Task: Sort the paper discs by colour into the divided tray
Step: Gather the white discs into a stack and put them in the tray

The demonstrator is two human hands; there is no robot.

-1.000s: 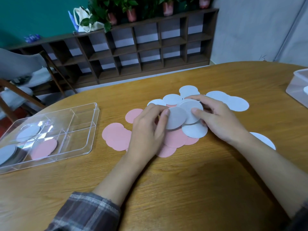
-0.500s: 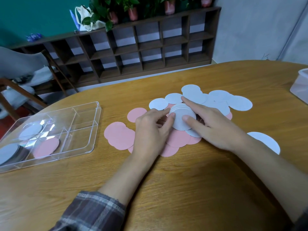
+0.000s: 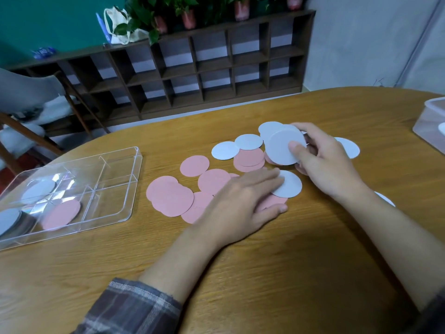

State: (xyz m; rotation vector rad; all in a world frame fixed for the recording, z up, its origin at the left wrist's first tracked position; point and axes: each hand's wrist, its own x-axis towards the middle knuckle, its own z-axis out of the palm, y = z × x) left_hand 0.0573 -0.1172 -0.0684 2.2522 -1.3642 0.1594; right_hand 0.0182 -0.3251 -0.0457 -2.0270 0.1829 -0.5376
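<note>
Several pink discs [image 3: 169,196] and pale grey discs [image 3: 225,150] lie spread on the wooden table. My right hand [image 3: 320,160] pinches a small stack of grey discs [image 3: 280,148], tilted up off the table. Flat on the pile lies my left hand [image 3: 240,203], fingers stretched out, fingertips touching a single grey disc [image 3: 290,185]. The clear divided tray [image 3: 115,213] sits at the left; one of its compartments holds a pink disc [image 3: 61,214], and two others hold grey discs [image 3: 38,190].
A clear plastic box [image 3: 431,124] stands at the table's right edge. One more grey disc [image 3: 385,198] peeks out behind my right forearm. Beyond the table are a dark cubby shelf [image 3: 192,68] and a chair [image 3: 26,112] at the left.
My right hand has lifted the gathered grey stack away toward the right and back. The left hand let go of it and now lies flat lower on the pile.
</note>
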